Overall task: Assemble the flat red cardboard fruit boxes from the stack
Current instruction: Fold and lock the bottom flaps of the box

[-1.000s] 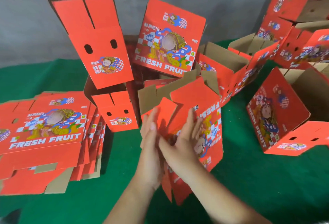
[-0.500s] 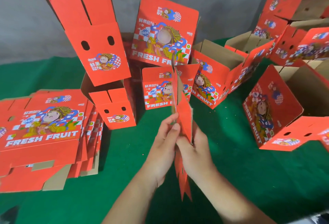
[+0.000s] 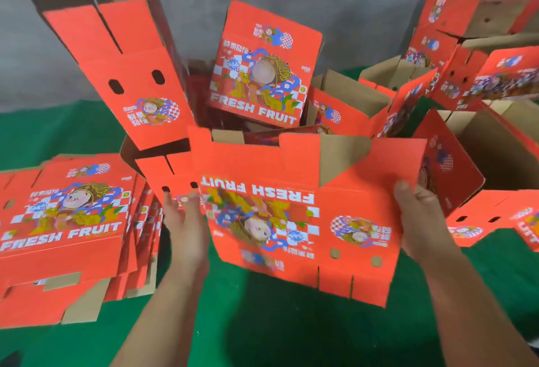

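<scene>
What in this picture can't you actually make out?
All head view:
- Stack of flat boxes: its left side is cut off by the frame edge; the count is unclear.
- Boxes at far right: print is motion-blurred.
- Right hand: fingers hidden behind the held box.

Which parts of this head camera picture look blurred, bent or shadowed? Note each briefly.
Head view: the boxes at far right are smeared by motion blur; the left hand is slightly blurred, while the right hand and the held box are sharper; the tall box at upper left leans outward from wide-angle distortion; a soft shadow lies on the green cloth under the held box; no strong glare.
</scene>
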